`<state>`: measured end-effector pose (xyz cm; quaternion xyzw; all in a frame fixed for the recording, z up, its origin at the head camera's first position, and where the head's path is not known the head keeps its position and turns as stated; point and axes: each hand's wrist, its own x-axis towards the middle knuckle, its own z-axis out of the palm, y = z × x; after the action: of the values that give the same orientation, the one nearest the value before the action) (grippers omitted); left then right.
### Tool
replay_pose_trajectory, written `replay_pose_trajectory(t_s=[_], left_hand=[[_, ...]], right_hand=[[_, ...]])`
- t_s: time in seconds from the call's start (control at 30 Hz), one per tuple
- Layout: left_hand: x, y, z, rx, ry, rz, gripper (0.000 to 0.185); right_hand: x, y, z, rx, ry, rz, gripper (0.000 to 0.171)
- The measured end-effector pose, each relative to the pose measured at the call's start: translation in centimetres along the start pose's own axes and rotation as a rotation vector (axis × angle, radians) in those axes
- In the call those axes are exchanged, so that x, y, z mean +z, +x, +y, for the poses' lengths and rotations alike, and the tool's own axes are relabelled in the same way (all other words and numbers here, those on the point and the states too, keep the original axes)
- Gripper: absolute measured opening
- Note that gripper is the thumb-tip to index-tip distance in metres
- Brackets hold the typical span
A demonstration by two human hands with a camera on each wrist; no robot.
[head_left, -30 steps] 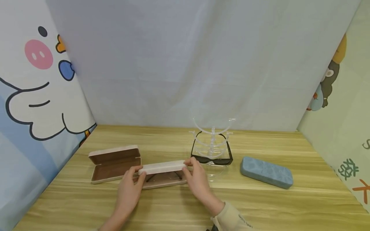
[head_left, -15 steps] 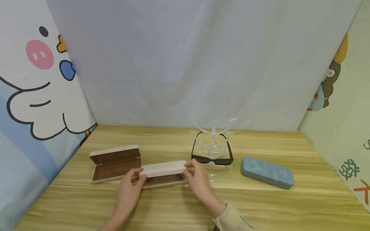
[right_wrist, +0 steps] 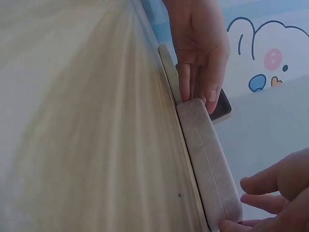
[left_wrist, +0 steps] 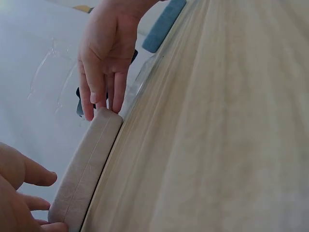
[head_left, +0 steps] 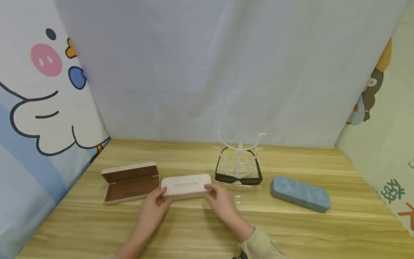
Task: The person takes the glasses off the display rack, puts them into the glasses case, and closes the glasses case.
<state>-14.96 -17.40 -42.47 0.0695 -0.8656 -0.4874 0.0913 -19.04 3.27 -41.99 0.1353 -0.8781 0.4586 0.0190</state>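
A white glasses case (head_left: 185, 186) with small lettering on its lid lies closed on the wooden table. My left hand (head_left: 152, 210) holds its left end, thumb at the front and fingers at the corner. At the opposite end, my right hand (head_left: 223, 204) has index finger on the lid's corner and thumb low at the front. The left wrist view shows the seam of the case (left_wrist: 88, 166) closed all along the side. Whatever lies inside is hidden. Just left of it, a second pale case (head_left: 130, 182) with brown lining stands open, nothing visible inside.
Behind the right hand, a clear acrylic glasses stand (head_left: 240, 158) bears black sunglasses (head_left: 237, 180) on a low tier. A blue glasses case (head_left: 300, 193) lies closed at the right. Cloth backdrops (head_left: 200, 72) enclose the table (head_left: 291, 233) at the back and sides.
The lid of the white glasses case has come down from half raised to closed, hiding the dark-armed glasses seen inside. Both hands have followed it to the case's ends.
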Motion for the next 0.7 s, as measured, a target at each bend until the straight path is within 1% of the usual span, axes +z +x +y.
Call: replay_pose_trajectory(t_s=[0.13, 0.2, 0.27, 0.43, 0.5, 0.6, 0.7], left_hand=[[0.4, 0.7, 0.5, -0.012, 0.063, -0.023, 0.052], [0.6, 0.9, 0.8, -0.019, 0.084, -0.027, 0.054], [0.8, 0.9, 1.1, -0.021, 0.102, -0.028, 0.055], [1.5, 0.8, 2.3, -0.030, 0.123, -0.033, 0.060], [1.9, 0.9, 2.8, -0.030, 0.120, -0.036, 0.061], [2.4, 1.2, 3.4, -0.009, 0.114, -0.029, 0.059], [2.9, 1.7, 4.0, 0.007, 0.127, -0.021, 0.056]], right_hand=[[-0.2, 0.3, 0.3, 0.038, 0.086, -0.065, 0.037], [-0.6, 0.3, 0.3, 0.062, 0.126, -0.075, 0.039], [-1.2, 0.2, 0.4, 0.078, 0.133, -0.066, 0.039], [-3.7, -0.7, 0.6, 0.080, 0.058, 0.016, 0.027], [-4.9, -1.0, 0.7, 0.082, 0.026, 0.062, 0.022], [-6.8, -1.4, 1.1, 0.090, -0.018, 0.144, 0.017], [-8.4, -1.7, 1.7, 0.118, -0.063, 0.230, 0.014]])
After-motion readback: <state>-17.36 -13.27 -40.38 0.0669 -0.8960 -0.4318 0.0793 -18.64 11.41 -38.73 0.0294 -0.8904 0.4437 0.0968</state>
